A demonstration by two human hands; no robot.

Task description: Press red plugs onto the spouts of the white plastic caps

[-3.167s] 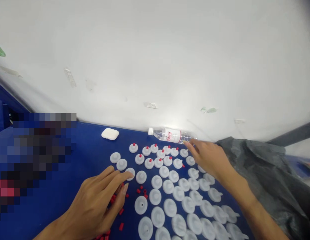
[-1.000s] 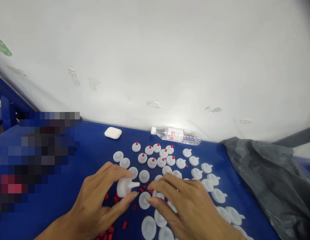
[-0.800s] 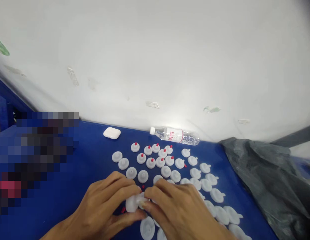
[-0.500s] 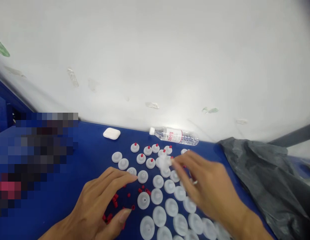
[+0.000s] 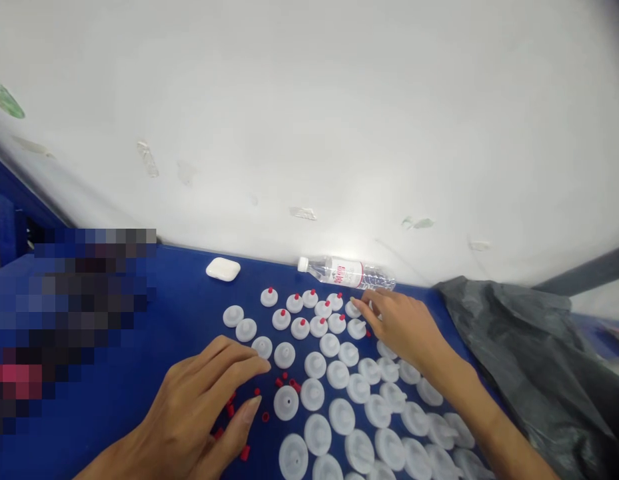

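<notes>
My left hand [image 5: 199, 400] hovers over the near left of the blue table, thumb and fingers apart, holding nothing. Below and beside it lie small red caps [image 5: 266, 417], some partly hidden by the hand. My right hand [image 5: 396, 323] reaches to the back rows, its fingertips closed on a round white plastic cap [image 5: 353, 308] with a spout; the grip is partly hidden. Nearby white caps [image 5: 300, 327] carry red tips on their spouts. Nearer me, many plain white caps [image 5: 342, 417] spread between and under my hands.
A clear water bottle [image 5: 346, 272] lies on its side along the white wall. A white rounded case [image 5: 223, 269] sits at the back left of the blue table [image 5: 182, 293]. Dark grey plastic sheeting [image 5: 509, 333] drapes over the right side. A pixelated area covers the far left.
My right hand has moved back and right, away from the red-tipped white caps, uncovering more plain caps. My left hand stays nearly in place.
</notes>
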